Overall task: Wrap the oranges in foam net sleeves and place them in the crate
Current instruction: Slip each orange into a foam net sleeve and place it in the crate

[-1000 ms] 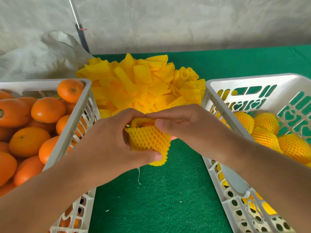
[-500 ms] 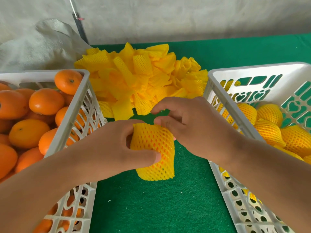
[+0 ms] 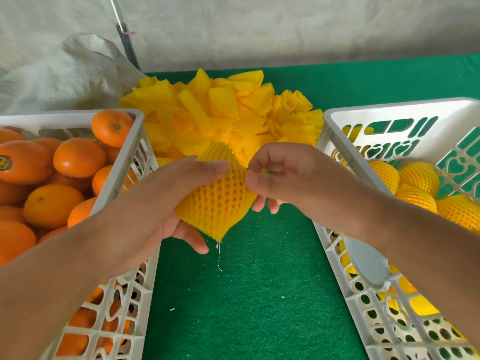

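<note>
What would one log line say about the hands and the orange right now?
left hand: holds orange in yellow foam net sleeve | right hand: pinches sleeve edge | white plastic crate: wrapped oranges inside, this one not yet

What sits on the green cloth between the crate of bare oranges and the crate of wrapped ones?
In the head view, a pile of yellow foam net sleeves lies at the back; nearer, both hands hold a sleeved orange over bare green cloth.

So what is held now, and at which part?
A sleeved orange: left hand cups its left side, right hand pinches the net at its upper right edge.
</note>
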